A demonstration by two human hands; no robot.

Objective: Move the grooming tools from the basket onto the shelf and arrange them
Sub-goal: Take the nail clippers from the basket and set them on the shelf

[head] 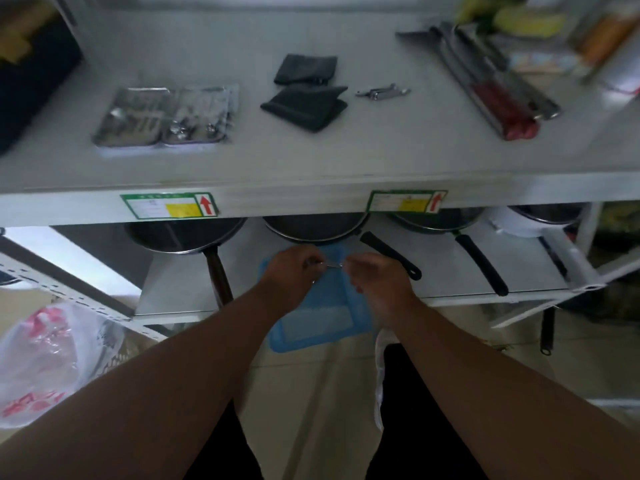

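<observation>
Both hands meet over a blue basket point(311, 327) that lies on the floor below the shelf. My left hand point(294, 271) and my right hand point(377, 278) pinch the two ends of a small thin metal tool point(333, 266); its shape is too small to tell. On the grey shelf point(311, 157) above lie a metal nail clipper point(382, 91), two dark folded pouches point(306, 88) and clear packets of metal grooming tools point(166, 116).
A bundle of long knives with red handles point(491, 88) lies at the shelf's right. Several pans with black handles point(481, 261) sit on the lower shelf just behind my hands. A white plastic bag point(52, 358) rests on the floor at left.
</observation>
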